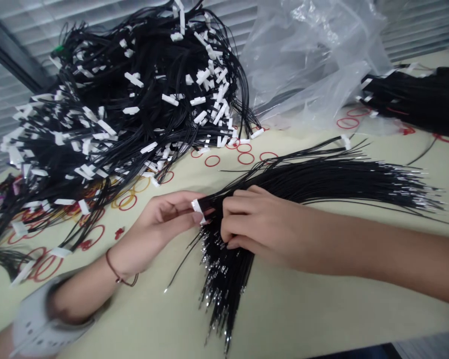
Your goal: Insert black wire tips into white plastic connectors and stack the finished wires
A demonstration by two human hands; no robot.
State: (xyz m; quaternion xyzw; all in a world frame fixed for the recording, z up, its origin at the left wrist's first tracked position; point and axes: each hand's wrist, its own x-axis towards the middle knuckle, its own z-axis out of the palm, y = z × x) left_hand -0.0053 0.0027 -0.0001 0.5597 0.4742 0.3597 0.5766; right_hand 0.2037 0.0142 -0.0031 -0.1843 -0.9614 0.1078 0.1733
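Between the thumb and fingers of my left hand [164, 224] is a white wire connector [198, 211], with black wires running from it to the right. My right hand [254, 219] lies over a bundle of loose black wires [224, 279] with bare metal terminals, its fingers curled into them. Whether it pinches a single wire is hidden. A second, longer spread of black wires [351, 179] passes behind my right hand, its silvery tips pointing right. Another white connector [345, 142] sits on wires just above that spread.
A large heap of black wires with white connectors [134, 99] fills the back left. Red rubber bands [212, 160] are scattered over the pale table [153, 319]. At the back stand a clear plastic bag [314, 60] and, farther right, another dark wire bundle [422, 102]. Window blinds are behind.
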